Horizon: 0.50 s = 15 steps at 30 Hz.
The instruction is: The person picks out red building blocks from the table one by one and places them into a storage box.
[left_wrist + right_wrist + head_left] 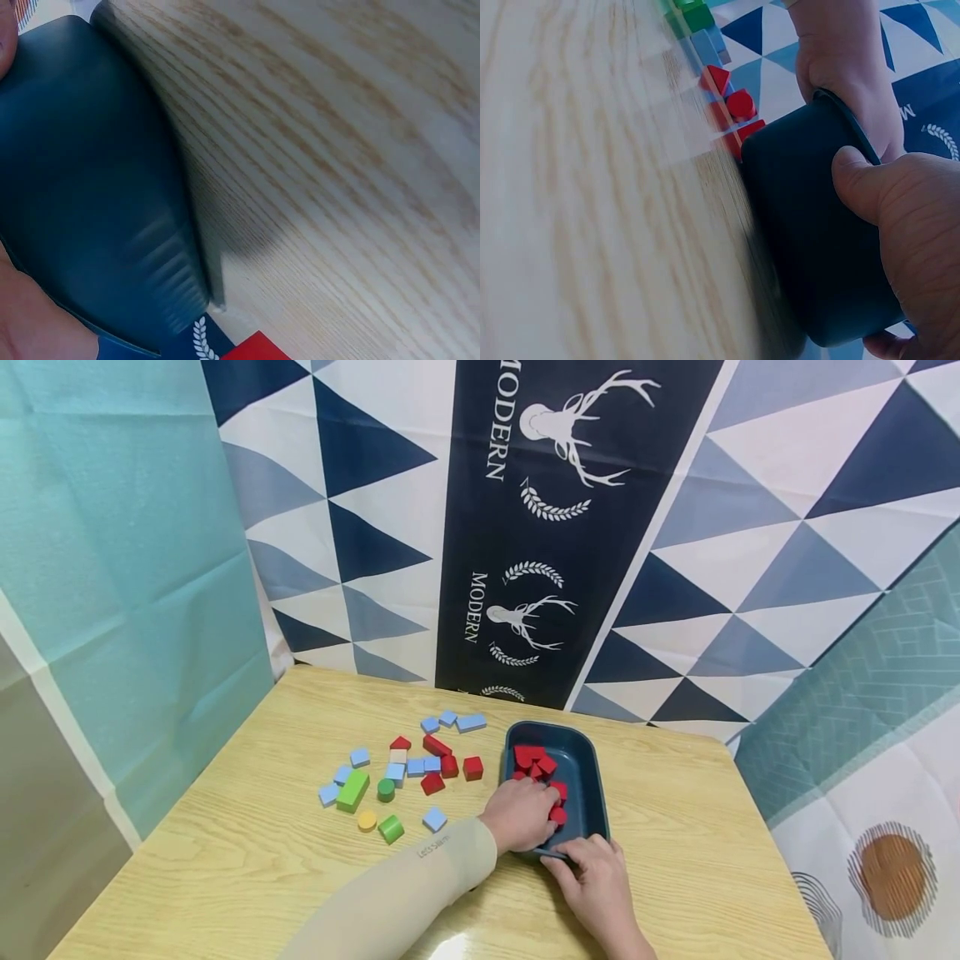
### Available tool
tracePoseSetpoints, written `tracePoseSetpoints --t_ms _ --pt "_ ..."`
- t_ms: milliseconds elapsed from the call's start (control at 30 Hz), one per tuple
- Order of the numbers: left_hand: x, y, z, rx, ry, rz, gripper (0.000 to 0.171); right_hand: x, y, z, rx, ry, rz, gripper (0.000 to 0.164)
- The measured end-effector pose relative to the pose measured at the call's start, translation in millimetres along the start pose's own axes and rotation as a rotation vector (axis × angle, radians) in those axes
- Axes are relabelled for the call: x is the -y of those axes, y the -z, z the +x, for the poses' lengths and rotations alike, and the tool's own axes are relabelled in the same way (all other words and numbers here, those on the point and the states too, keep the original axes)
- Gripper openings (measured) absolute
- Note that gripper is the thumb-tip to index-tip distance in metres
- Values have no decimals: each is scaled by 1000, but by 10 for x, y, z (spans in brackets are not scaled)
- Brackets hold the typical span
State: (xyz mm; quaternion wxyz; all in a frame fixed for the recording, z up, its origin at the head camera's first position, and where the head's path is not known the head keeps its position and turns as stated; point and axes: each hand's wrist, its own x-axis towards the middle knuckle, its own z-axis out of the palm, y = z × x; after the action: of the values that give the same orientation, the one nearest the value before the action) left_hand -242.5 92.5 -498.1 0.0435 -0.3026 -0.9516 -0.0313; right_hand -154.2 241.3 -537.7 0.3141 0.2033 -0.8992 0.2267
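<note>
A dark blue plastic bin [590, 789] stands on the table with several red toy blocks [529, 755] inside. My left hand [521, 814] reaches over its near left rim, fingers down among the red blocks; whether they grip one is hidden. At the near right corner my right hand [600, 881] holds the bin's rim. The right wrist view shows the thumb pressed to the outer wall of the bin [802, 217], with the left hand [855, 75] beyond it. In the left wrist view, the bin's side [90, 150] fills the left part.
Left of the bin lie several light blue blocks [471, 723], red ones such as a cube [472, 768], green pieces like a long block [353, 791], and a yellow disc [367, 821]. A patterned cloth [382, 543] hangs behind the wooden table [675, 827].
</note>
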Motion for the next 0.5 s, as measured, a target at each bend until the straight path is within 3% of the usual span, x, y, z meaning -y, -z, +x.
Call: tracePoseSetpoints --t_ms 300,500 --pt "31 -57 -48 -137 3 -121 18 11 1 9 -10 8 -19 18" --pt "43 7 -95 -129 -48 -95 14 14 -7 8 -11 9 -14 17"
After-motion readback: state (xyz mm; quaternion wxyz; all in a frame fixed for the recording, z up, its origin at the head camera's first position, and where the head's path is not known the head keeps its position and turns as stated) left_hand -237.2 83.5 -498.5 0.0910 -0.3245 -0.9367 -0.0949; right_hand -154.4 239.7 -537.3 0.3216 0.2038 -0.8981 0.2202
